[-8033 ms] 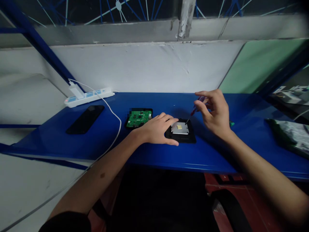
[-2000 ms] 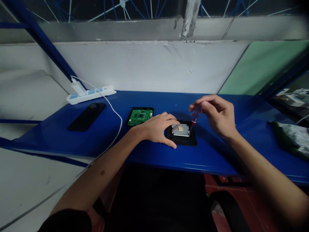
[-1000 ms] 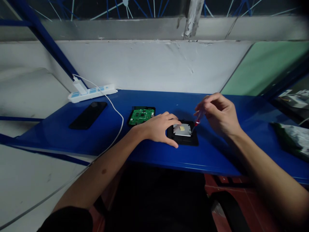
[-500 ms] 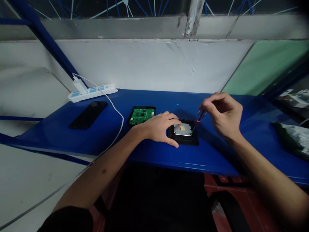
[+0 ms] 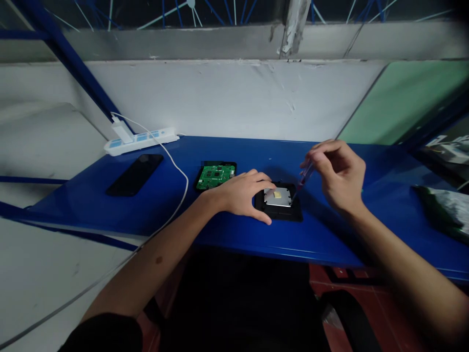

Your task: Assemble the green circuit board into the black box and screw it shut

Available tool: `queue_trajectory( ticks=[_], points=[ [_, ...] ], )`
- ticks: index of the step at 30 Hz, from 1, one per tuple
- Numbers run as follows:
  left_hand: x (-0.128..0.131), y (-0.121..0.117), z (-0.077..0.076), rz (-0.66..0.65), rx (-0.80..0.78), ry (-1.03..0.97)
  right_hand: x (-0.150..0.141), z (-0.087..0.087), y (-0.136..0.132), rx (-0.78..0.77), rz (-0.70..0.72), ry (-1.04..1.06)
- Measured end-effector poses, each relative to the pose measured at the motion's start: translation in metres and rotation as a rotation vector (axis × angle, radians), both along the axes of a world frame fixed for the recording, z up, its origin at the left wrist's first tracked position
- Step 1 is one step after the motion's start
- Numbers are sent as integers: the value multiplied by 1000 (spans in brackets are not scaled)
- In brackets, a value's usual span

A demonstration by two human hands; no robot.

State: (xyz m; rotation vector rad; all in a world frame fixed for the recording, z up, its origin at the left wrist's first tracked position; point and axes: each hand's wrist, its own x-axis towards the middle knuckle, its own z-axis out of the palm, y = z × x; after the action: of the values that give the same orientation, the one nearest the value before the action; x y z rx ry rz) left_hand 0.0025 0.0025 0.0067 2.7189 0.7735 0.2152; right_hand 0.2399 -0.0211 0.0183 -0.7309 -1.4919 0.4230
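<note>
A black plastic cover (image 5: 284,213) lies on the blue table, with a silver metal plate (image 5: 282,201) and a small yellowish pad (image 5: 277,194) on top of it. My left hand (image 5: 244,192) steadies the cover from its left side, thumb along the near edge and fingertips over the plate. In my right hand (image 5: 339,171) a slim screwdriver with a clear reddish-purple handle (image 5: 306,176) is pinched between thumb and fingers. It slants down, its tip at the plate's right edge; the screw there is too small to make out.
Left of the cover lies a green circuit board (image 5: 216,176) in a black shell. A black phone (image 5: 135,175), a white power strip (image 5: 146,139) with a charger, and a white cable (image 5: 179,168) stand farther left. A silvery bag (image 5: 445,208) lies at the right.
My right fingers have shifted slightly on the screwdriver, whose handle looks turned and blurred. The left hand and the cover have stayed in place.
</note>
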Motion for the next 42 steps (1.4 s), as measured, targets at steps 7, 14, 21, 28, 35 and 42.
queue_trajectory(
  ticks=[7,14,21,28,35,42],
  points=[
    [0,1,-3,-11,15,0,-3,1,1,17,-63,-6],
    [1,0,0,4,-2,15,-4,-4,-5,-22,-47,-7],
    [1,0,0,11,-11,27,0,-8,-1,203,-192,-187],
    [1,0,0,13,-17,18,-4,-11,-5,65,-204,-79],
    [1,0,0,7,-18,24,-1,-9,-4,90,-101,-146],
    [1,0,1,-2,2,2,4,-8,0,172,-195,-283]
  ],
)
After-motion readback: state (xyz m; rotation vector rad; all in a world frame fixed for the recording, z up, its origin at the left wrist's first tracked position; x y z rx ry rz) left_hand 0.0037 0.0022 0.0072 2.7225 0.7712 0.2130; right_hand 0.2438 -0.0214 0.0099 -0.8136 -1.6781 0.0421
